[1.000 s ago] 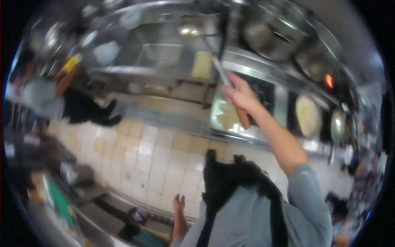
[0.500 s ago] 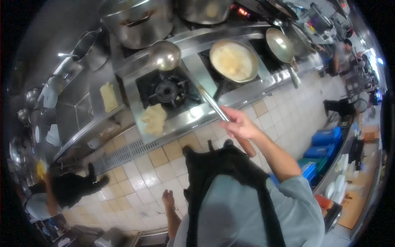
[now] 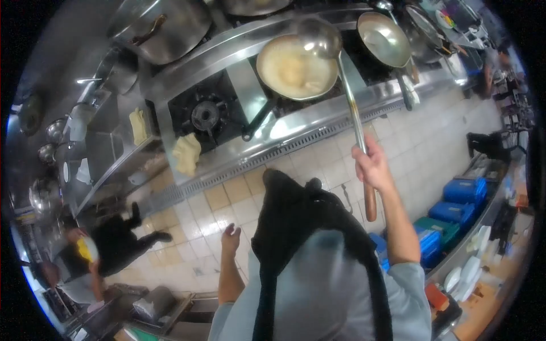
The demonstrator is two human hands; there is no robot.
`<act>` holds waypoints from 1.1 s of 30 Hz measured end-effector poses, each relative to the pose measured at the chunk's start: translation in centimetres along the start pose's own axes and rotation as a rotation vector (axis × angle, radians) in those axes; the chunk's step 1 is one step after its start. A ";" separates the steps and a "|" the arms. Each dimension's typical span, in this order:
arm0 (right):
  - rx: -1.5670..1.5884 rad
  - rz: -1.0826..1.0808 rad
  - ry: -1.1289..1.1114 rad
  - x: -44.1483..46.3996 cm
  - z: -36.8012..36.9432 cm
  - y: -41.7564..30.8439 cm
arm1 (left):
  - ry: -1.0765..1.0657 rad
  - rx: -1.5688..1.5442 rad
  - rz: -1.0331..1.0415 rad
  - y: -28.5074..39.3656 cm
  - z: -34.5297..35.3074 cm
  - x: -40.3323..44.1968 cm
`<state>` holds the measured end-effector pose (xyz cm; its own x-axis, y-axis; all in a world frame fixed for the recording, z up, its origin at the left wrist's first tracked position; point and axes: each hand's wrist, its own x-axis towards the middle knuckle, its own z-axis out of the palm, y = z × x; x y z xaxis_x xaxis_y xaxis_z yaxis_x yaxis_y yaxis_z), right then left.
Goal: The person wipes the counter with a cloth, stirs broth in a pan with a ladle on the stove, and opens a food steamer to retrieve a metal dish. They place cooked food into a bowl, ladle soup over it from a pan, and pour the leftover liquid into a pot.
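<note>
My right hand (image 3: 372, 166) is closed round the metal handle of a long ladle (image 3: 359, 128), above its brown wooden end. The ladle's round bowl (image 3: 319, 38) hangs over the right side of a frying pan (image 3: 267, 74); whether they touch I cannot tell. Pale liquid (image 3: 293, 71) with a browner middle lies in this pan, whose dark handle (image 3: 259, 120) points toward me at lower left. Low beside my body, my left hand (image 3: 230, 240) holds nothing, its loosely bent fingers apart.
A bare burner (image 3: 205, 115) and a folded cloth (image 3: 186, 154) are left of the pan. Another pan (image 3: 384, 40) sits right, before large pots (image 3: 162, 31). At left a co-worker (image 3: 108, 244) holds something yellow and white. Blue bins (image 3: 458, 199) line the right counter.
The ladle has swung right, from above the bare burner to above the pan with liquid. My right hand moved right with it. The view has shifted, and the co-worker at left appears closer.
</note>
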<state>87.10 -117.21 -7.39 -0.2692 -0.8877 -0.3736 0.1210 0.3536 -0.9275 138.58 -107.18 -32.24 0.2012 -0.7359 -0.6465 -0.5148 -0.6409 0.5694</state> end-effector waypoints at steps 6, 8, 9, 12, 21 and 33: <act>-0.149 0.050 0.059 3.4 0.2 2.4 | -0.072 0.080 -0.071 -1.9 -1.2 0.2; -0.206 0.038 0.087 4.5 1.1 2.9 | -0.096 0.118 -0.093 -1.7 -2.7 0.7; -0.244 0.017 0.138 5.3 1.4 3.4 | -0.111 0.154 -0.102 -1.5 -3.3 1.2; -0.326 -0.016 0.206 7.5 2.2 3.6 | -0.051 0.092 -0.046 -0.9 -4.6 3.5; -0.189 0.114 0.219 10.9 7.6 0.8 | -0.104 0.065 0.019 -1.0 -6.5 12.4; 0.226 0.293 0.059 7.9 10.9 -1.2 | -0.171 0.042 0.039 1.8 -6.4 17.3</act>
<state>95.21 -127.85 -9.11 -0.2457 -0.7373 -0.6293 0.4073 0.5106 -0.7572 146.48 -122.46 -39.09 0.0379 -0.7097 -0.7035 -0.5545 -0.6006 0.5760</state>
